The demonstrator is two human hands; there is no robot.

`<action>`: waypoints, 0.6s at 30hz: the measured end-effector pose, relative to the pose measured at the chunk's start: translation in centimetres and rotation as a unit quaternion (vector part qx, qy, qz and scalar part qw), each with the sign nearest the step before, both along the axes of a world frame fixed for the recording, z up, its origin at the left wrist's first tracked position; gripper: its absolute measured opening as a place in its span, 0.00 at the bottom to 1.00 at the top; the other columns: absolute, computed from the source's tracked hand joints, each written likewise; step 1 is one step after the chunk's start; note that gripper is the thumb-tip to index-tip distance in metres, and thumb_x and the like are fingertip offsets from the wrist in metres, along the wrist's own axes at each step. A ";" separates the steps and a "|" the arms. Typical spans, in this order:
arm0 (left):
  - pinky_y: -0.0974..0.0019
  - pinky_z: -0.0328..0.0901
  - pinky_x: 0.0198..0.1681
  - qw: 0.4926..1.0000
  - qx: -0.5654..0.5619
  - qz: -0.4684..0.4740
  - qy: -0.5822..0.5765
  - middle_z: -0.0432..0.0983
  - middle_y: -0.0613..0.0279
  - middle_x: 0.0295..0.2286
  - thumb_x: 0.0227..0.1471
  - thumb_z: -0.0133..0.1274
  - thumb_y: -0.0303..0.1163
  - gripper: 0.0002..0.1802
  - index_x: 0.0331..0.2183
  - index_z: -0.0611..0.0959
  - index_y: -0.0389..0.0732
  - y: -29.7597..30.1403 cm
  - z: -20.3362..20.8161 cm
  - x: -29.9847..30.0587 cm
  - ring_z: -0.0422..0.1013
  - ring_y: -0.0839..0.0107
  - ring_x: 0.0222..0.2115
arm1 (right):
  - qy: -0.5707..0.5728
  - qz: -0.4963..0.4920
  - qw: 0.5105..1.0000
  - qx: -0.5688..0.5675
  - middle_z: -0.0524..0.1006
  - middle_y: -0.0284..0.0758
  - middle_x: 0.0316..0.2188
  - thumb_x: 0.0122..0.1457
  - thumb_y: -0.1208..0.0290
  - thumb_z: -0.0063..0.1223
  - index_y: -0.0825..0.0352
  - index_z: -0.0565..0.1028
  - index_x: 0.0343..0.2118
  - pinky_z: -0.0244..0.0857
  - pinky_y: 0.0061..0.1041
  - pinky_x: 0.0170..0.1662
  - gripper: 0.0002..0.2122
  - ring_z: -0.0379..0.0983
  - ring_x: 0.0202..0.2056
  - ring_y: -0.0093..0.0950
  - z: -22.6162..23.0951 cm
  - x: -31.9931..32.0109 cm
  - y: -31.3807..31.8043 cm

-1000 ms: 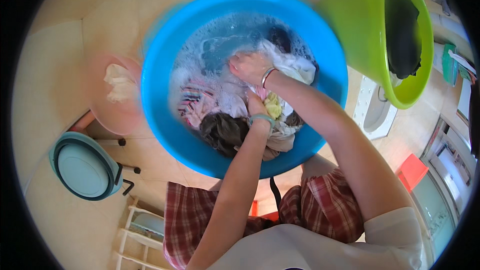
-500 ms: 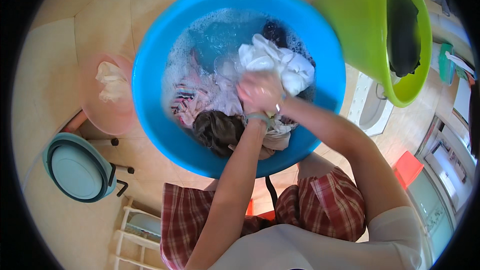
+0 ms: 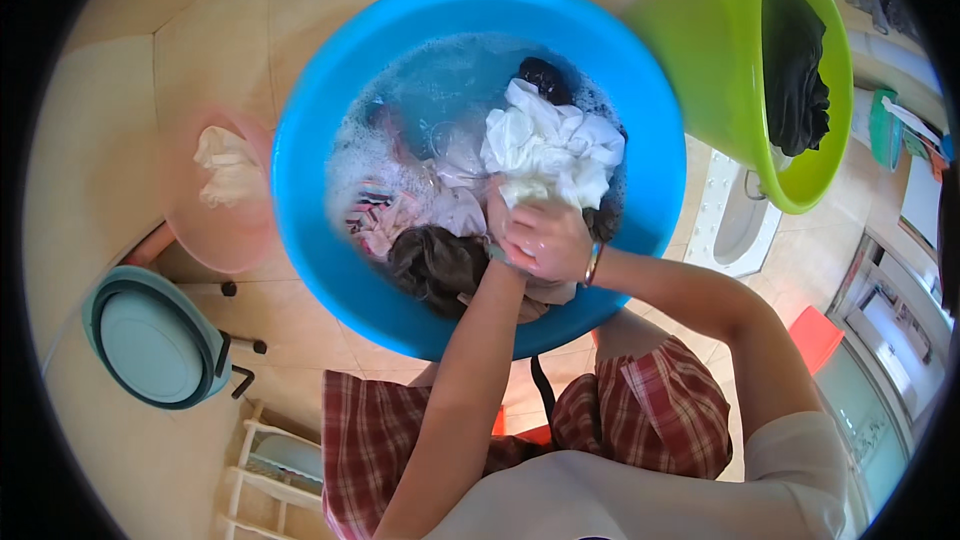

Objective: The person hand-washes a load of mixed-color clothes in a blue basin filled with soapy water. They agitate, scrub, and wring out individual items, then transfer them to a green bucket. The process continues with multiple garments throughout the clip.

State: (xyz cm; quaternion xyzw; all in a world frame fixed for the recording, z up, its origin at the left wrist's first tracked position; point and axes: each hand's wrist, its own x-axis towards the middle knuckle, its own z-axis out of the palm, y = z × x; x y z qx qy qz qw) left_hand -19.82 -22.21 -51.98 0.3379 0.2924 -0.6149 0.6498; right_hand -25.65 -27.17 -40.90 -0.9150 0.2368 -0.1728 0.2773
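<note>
Both hands meet over the front part of a large blue tub (image 3: 335, 280) of sudsy water. A wet white garment (image 3: 555, 150) is bunched up just beyond them. My right hand (image 3: 548, 240), a band at its wrist, is closed on the garment's near end, its fingers folded over. Under and beside it, my left hand (image 3: 495, 215) is closed on the same cloth, its fingers mostly hidden by the right. Left of the hands lie a dark brown cloth (image 3: 435, 265), a pale pink cloth (image 3: 455, 212) and a striped cloth (image 3: 375, 210). A black cloth (image 3: 545, 78) shows past the white garment.
A green bucket (image 3: 700, 50) holding black cloth (image 3: 795, 70) stands at the far right. To the left are a pink translucent basin (image 3: 225, 250) with white cloth (image 3: 228, 165) and a grey-green folding basin (image 3: 150, 340). A white squat toilet (image 3: 735, 215) lies right of the tub.
My right hand has drawn back toward me and slightly right, over the left hand. The white garment has shifted and spread into looser folds.
</note>
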 end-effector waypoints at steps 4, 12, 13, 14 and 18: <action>0.64 0.71 0.43 0.996 0.079 -0.021 -0.039 0.76 0.61 0.39 0.61 0.40 0.51 0.23 0.45 0.76 0.43 -0.4 0.8 -0.1 0.74 0.67 0.39 | 0.066 -0.036 0.996 -0.056 0.70 0.32 0.18 0.47 0.68 0.58 0.59 0.72 0.16 0.66 0.28 0.23 0.08 0.72 0.20 0.28 -3.9 2.9 -3.7; 0.67 0.72 0.29 0.995 0.078 -0.051 0.040 0.76 0.62 0.34 0.58 0.41 0.51 0.23 0.43 0.77 0.44 -1.0 -0.5 1.0 0.75 0.67 0.28 | 0.331 -0.001 0.943 0.038 0.75 0.32 0.25 0.56 0.63 0.51 0.61 0.75 0.21 0.70 0.35 0.25 0.10 0.77 0.25 0.32 -4.9 7.6 -9.5; 0.67 0.71 0.30 0.993 0.113 -0.035 -0.007 0.76 0.62 0.32 0.58 0.40 0.52 0.24 0.43 0.78 0.44 -2.5 0.9 0.4 0.74 0.67 0.27 | 0.242 -0.033 0.970 -0.022 0.75 0.31 0.25 0.55 0.64 0.52 0.60 0.76 0.22 0.70 0.34 0.25 0.09 0.76 0.26 0.31 -5.1 6.4 -8.6; 0.65 0.70 0.31 0.997 0.005 0.050 -0.056 0.75 0.64 0.31 0.58 0.41 0.52 0.23 0.40 0.78 0.45 -2.8 1.1 -0.9 0.73 0.67 0.28 | 0.148 -0.062 0.983 -0.084 0.74 0.30 0.26 0.53 0.64 0.53 0.60 0.76 0.23 0.69 0.33 0.25 0.07 0.76 0.26 0.29 -4.9 5.2 -7.2; 0.59 0.66 0.46 0.981 -0.168 0.005 0.100 0.75 0.62 0.33 0.61 0.35 0.52 0.25 0.41 0.77 0.43 0.0 1.0 0.3 0.70 0.64 0.37 | 0.002 -0.024 1.000 0.004 0.68 0.31 0.20 0.47 0.69 0.57 0.61 0.74 0.19 0.64 0.31 0.23 0.05 0.71 0.22 0.27 -0.1 -0.4 -0.6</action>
